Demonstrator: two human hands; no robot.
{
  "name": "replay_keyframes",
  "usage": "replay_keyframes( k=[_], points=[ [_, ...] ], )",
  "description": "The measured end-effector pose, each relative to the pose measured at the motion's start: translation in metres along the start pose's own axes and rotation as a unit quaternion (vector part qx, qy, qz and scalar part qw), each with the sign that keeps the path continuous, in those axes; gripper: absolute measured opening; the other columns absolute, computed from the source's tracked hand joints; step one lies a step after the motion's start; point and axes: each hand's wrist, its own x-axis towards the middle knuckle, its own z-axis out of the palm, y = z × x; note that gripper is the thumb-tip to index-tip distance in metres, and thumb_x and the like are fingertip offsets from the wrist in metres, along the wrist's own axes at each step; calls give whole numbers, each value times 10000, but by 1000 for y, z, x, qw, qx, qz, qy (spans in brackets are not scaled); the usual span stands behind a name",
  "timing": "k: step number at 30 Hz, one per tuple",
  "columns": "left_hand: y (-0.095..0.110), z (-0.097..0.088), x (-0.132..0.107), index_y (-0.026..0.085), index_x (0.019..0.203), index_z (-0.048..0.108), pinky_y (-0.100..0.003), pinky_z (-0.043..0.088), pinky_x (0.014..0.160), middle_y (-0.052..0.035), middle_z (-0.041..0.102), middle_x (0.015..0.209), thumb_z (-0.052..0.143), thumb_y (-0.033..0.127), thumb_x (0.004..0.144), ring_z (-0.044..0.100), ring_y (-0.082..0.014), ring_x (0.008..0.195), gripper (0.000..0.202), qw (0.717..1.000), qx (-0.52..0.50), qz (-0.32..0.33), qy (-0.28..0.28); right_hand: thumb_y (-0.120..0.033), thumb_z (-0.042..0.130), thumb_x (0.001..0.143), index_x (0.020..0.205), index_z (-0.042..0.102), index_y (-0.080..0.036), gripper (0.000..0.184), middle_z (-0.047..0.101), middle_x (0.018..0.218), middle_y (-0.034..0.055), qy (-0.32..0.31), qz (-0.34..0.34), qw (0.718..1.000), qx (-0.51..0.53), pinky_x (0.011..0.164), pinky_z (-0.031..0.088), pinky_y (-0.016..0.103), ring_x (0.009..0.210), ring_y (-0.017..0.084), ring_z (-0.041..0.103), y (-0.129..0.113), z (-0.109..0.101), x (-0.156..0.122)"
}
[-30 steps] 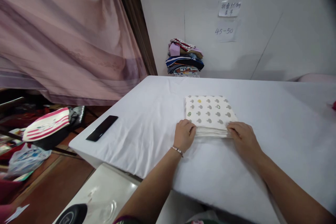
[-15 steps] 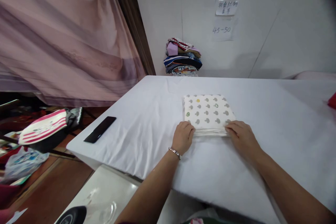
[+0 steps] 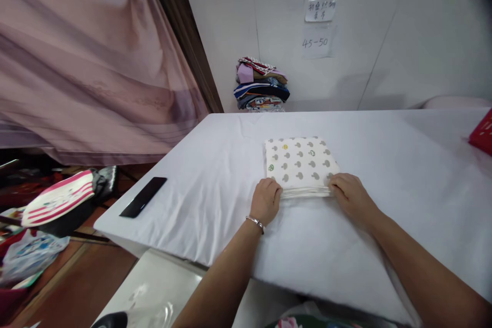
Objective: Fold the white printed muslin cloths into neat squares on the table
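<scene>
A folded white cloth (image 3: 300, 161) printed with rows of grey mushroom shapes, a few of them green or yellow, lies on the white-covered table (image 3: 215, 164). Its near edge shows several stacked layers. My left hand (image 3: 266, 199), with a bracelet at the wrist, pinches the near left corner. At the near right corner, my right hand (image 3: 351, 196) has its fingers closed on the cloth. Both thumbs point inward along the near edge.
A black phone (image 3: 143, 197) lies at the table's left edge. Behind the far edge stands a pile of folded clothes (image 3: 262, 84) against the wall. A red item (image 3: 482, 133) sits at the far right. A pink curtain (image 3: 96, 61) hangs at the left.
The view has swung slightly to the right, so more of the red item shows. Both hands keep hold of the cloth's near corners, and the cloth looks the same.
</scene>
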Motion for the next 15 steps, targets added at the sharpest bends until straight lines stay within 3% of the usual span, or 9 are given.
replay_keyframes(
  k=[7,15],
  points=[
    [0,-2,4,205,886,587,-330,353,775,-37,556,852,492,308,853,483,-177,843,144,999,37,6,-14,-352,437,859,1015,604,-282,238,606,978,26,1,-15,1000,-16,885,342,412,955,205,526,0,2,2],
    [8,2,20,245,903,633,-346,338,800,-29,578,867,519,305,846,496,-176,857,141,996,58,41,-52,-341,369,894,892,654,-273,293,599,961,29,14,-4,1000,-7,886,336,421,935,202,528,-5,6,3]
  ],
)
